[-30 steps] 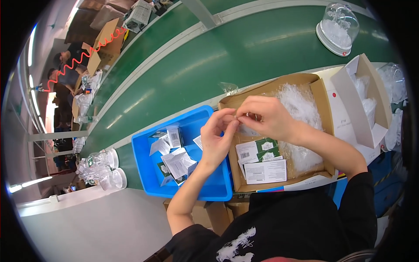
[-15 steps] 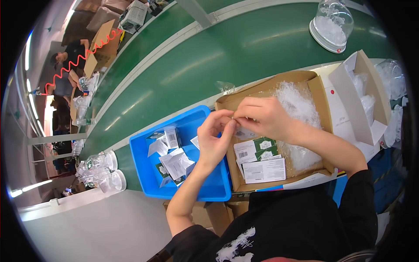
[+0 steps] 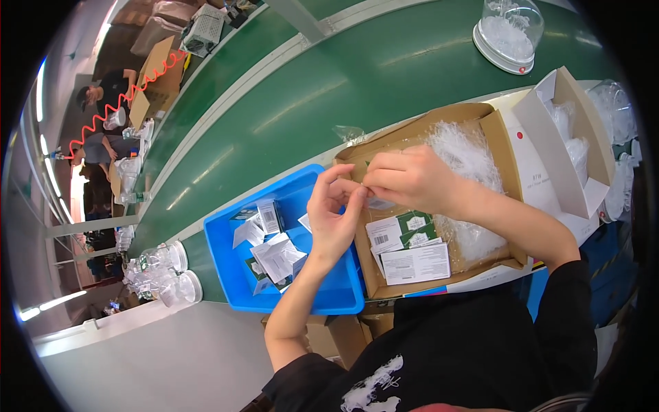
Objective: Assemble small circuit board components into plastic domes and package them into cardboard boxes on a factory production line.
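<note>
My left hand (image 3: 332, 218) and my right hand (image 3: 417, 181) meet fingertip to fingertip above the left part of a shallow cardboard tray (image 3: 495, 130). Both are closed in a pinch on something too small to make out. Under my hands, printed white cards (image 3: 415, 265) and green-and-white cards (image 3: 416, 226) lie in the tray. A tangled heap of thin white plastic strands (image 3: 467, 154) fills its right part. Left of the tray, close to my left forearm, is a blue plastic bin (image 3: 226, 271) with several folded cards (image 3: 278, 257) in it.
A clear dome on a white base (image 3: 509, 38) stands on the green conveyor belt (image 3: 288, 117). More domes (image 3: 180, 287) are at far left. An open white box (image 3: 559, 147) holds clear-wrapped items at right. Another person (image 3: 113, 93) works in the left background.
My hands stay together over the tray; the left index finger has lifted a little off the pinch. The view has shifted slightly, and the dome at top right appears further left.
</note>
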Demonstrator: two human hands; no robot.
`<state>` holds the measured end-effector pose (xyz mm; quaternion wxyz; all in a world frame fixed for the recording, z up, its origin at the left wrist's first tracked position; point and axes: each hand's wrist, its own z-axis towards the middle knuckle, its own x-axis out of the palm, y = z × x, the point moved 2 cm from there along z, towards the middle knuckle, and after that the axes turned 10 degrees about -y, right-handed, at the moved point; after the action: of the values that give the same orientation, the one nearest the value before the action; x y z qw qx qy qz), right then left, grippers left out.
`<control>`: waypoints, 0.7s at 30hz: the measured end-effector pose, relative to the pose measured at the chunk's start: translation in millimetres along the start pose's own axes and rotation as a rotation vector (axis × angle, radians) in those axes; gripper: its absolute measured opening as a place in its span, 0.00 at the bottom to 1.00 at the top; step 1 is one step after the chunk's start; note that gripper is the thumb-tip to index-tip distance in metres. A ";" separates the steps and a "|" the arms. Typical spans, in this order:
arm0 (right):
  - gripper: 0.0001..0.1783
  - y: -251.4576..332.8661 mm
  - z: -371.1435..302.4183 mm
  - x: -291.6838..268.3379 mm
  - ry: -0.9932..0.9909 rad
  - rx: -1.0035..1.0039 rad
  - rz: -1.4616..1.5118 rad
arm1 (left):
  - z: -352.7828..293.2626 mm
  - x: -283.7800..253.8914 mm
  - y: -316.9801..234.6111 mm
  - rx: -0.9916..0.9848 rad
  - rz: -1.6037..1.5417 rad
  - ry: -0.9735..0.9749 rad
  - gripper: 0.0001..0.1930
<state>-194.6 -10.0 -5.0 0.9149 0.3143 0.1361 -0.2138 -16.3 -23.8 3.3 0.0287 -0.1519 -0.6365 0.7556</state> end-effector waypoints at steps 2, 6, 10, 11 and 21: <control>0.04 -1.5 -0.4 0.5 0.014 0.000 0.026 | -1.0 0.8 0.9 -0.016 0.011 0.001 0.19; 0.05 -1.6 0.2 -1.0 0.028 0.003 0.005 | -0.8 0.9 1.1 -0.011 0.014 0.004 0.19; 0.04 -1.6 -0.5 1.4 0.024 0.044 0.025 | 0.4 -0.6 -0.9 -0.009 0.014 0.017 0.19; 0.04 -2.1 -1.0 2.5 0.026 0.044 0.024 | 0.3 -0.3 -0.6 -0.009 0.041 0.011 0.19; 0.07 0.5 -2.1 0.9 -0.009 0.300 0.137 | 1.5 1.3 1.8 0.005 0.062 0.037 0.18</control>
<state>-193.8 -8.6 -6.8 0.8707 0.4550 0.0769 -0.1701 -17.7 -25.2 1.5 0.0177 -0.1854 -0.6291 0.7547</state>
